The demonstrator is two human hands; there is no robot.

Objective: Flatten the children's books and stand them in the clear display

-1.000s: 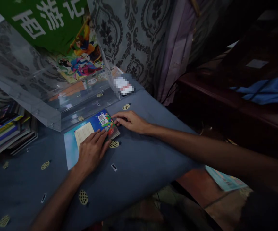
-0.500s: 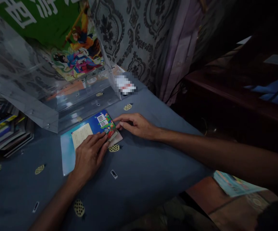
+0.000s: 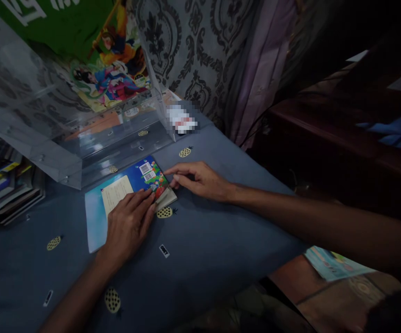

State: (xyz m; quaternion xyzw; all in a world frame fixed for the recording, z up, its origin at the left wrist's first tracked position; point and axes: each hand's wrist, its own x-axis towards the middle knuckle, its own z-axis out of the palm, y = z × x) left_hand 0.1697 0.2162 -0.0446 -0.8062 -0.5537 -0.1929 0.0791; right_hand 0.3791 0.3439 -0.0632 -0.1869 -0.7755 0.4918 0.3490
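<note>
A thin book [image 3: 94, 215] lies on the cloth with its blue back cover up, showing a cream text panel and a barcode. Flat across its lower part rests my left hand [image 3: 129, 219], fingers stretched out together and covering some of the cover. My right hand [image 3: 198, 180] is at the book's right edge. Its index finger reaches to the cover's edge, and the thumb sits apart below it; the other fingers are curled and partly hidden. Pale inner pages [image 3: 167, 198] show at the lower right corner, beyond the cover.
A clear acrylic stand [image 3: 71, 175] holds a green illustrated book [image 3: 117, 64] behind. Stacked books [image 3: 2, 185] stand at the left. A pixelated white item [image 3: 182, 121] sits by the stand. The patterned tablecloth [image 3: 221, 245] ends in an edge at right; dark red furniture [image 3: 311, 143] stands beyond.
The lower right corner of the book now shows whitish pages where a pinkish sheet was. Both hands stay almost in place. The view has shifted slightly.
</note>
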